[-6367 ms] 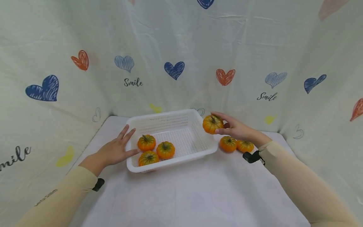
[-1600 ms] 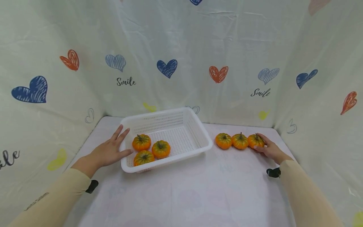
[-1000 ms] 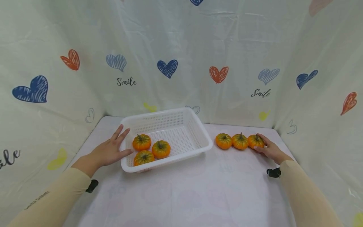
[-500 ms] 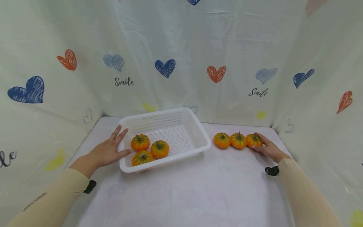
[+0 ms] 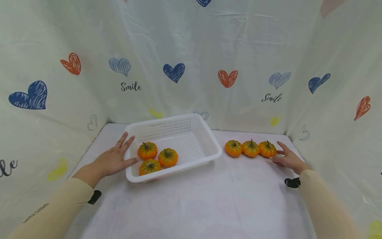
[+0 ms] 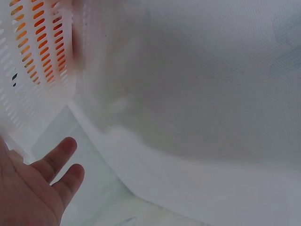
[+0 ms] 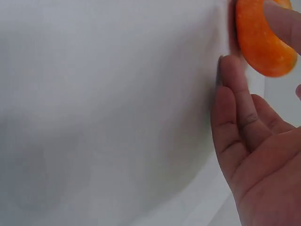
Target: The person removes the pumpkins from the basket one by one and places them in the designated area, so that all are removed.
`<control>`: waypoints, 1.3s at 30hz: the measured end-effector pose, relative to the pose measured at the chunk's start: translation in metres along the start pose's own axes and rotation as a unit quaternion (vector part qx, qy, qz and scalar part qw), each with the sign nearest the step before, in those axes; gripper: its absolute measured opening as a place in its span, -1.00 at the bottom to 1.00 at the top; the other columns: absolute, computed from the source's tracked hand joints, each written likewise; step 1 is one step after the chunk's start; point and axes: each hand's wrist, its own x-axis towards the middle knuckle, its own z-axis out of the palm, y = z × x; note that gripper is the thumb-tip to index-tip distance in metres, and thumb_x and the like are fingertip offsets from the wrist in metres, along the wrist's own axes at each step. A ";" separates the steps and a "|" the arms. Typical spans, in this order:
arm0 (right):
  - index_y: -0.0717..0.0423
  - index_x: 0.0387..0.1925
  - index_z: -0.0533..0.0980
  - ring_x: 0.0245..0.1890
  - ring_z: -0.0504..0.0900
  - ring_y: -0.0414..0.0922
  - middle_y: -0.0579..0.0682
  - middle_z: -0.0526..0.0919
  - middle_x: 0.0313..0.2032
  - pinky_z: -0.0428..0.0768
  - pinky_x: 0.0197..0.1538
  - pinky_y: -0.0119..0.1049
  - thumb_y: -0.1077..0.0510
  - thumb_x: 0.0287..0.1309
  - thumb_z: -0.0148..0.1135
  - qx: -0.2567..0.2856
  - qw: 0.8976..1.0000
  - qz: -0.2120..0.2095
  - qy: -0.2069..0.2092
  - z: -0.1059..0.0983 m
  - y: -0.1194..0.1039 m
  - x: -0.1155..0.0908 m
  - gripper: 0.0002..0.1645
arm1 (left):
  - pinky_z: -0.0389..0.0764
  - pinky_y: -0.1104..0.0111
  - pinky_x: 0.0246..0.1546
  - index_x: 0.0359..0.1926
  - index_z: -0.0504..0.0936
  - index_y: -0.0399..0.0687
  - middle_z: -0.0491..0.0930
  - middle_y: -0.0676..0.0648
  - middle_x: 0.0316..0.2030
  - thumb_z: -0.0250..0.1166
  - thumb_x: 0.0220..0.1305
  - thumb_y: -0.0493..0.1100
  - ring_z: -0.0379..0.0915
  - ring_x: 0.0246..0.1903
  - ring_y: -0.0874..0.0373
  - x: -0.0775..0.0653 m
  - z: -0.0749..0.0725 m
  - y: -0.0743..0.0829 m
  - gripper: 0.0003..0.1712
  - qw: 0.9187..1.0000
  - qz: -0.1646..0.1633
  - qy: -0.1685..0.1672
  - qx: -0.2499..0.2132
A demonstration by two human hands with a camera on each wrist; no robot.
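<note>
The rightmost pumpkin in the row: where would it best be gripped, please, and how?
Probably pinch the rightmost pumpkin by its rounded near and far flanks, coming from the right: it sits stem up, and the neighbouring pumpkin crowds its left side.

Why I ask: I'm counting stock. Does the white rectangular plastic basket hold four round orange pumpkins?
No, the basket holds just three pumpkins.

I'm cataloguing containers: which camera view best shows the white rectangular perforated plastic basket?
The head view: it shows the white basket almost whole, rim and inside. The left wrist view shows only part of its slotted wall; the right wrist view, none discernible.
</note>
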 end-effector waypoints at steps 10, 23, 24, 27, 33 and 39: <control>0.09 0.54 -0.49 0.21 0.39 0.40 0.59 -0.07 0.40 0.48 0.17 0.18 -0.11 0.39 0.18 -0.034 0.998 -0.036 0.034 -0.026 -0.024 -0.020 0.20 | 0.40 -0.35 0.05 0.59 -0.19 -0.07 -0.42 -0.30 0.55 0.09 0.33 0.38 0.22 0.23 -0.57 -0.002 -0.001 0.001 0.10 1.000 0.002 0.009 0.001; -0.17 0.60 -0.29 0.27 0.30 0.45 0.39 -0.01 0.48 0.35 0.17 0.38 -0.03 0.33 0.27 -0.063 0.986 -0.149 0.041 -0.017 -0.137 -0.015 0.13 | 0.40 -0.36 0.04 0.59 -0.20 -0.05 -0.44 -0.28 0.55 0.09 0.34 0.37 0.21 0.22 -0.59 -0.002 0.002 -0.002 0.09 1.000 0.002 0.007 -0.006; -0.18 0.60 -0.27 0.27 0.32 0.44 0.37 0.01 0.48 0.37 0.17 0.38 -0.03 0.32 0.28 -0.068 0.985 -0.157 0.037 -0.014 -0.147 -0.013 0.13 | 0.40 -0.35 0.05 0.59 -0.20 -0.05 -0.44 -0.28 0.55 0.09 0.34 0.37 0.22 0.22 -0.58 -0.002 0.002 -0.002 0.08 1.000 0.003 0.007 -0.005; -0.21 0.60 -0.19 0.23 0.42 0.35 0.31 0.08 0.47 0.42 0.16 0.33 -0.04 0.31 0.30 -0.079 0.980 -0.180 0.023 -0.005 -0.180 -0.006 0.09 | 0.40 -0.35 0.05 0.59 -0.21 -0.03 -0.45 -0.27 0.55 0.09 0.35 0.36 0.22 0.22 -0.58 -0.002 0.002 -0.002 0.08 1.000 0.004 0.008 -0.002; -0.22 0.59 -0.09 0.13 0.56 0.17 0.21 0.17 0.46 0.52 0.14 0.18 0.01 0.31 0.31 -0.095 0.970 -0.225 -0.022 0.027 -0.247 0.010 0.03 | 0.40 -0.35 0.05 0.59 -0.18 -0.05 -0.43 -0.29 0.55 0.11 0.35 0.34 0.21 0.23 -0.58 -0.001 0.001 0.001 0.07 1.000 0.007 0.011 -0.004; -0.25 0.58 -0.03 0.05 0.62 0.03 0.16 0.19 0.46 0.57 0.13 0.04 0.08 0.27 0.35 -0.085 0.957 -0.261 -0.091 0.079 -0.297 0.030 0.03 | 0.41 -0.34 0.05 0.59 -0.16 -0.06 -0.40 -0.30 0.55 0.10 0.33 0.37 0.23 0.22 -0.57 -0.003 0.001 0.001 0.08 1.000 0.005 0.015 -0.003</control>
